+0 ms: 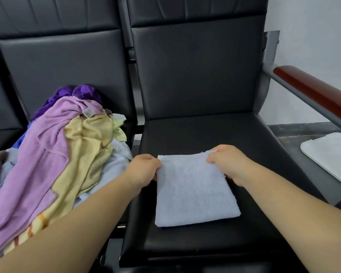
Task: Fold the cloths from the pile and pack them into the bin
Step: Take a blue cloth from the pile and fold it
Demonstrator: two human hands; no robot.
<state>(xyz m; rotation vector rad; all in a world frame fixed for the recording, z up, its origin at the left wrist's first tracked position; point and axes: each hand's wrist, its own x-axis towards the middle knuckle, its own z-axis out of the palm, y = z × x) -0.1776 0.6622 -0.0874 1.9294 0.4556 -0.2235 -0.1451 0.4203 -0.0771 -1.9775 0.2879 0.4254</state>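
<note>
Pinching far corners of cloth: left hand on left corner, right hand on right corner. Cloth lies flat on seat, looks part-folded. Pile on next seat, left. Next fold, likely: lift both corners together, lay far edge on near edge, match corners, press crease flat. Bin not clearly in view.

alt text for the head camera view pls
The left hand and right hand grip the far corners of a folded pale blue cloth on a black chair seat. A pile of unfolded cloths lies to the left.
</note>
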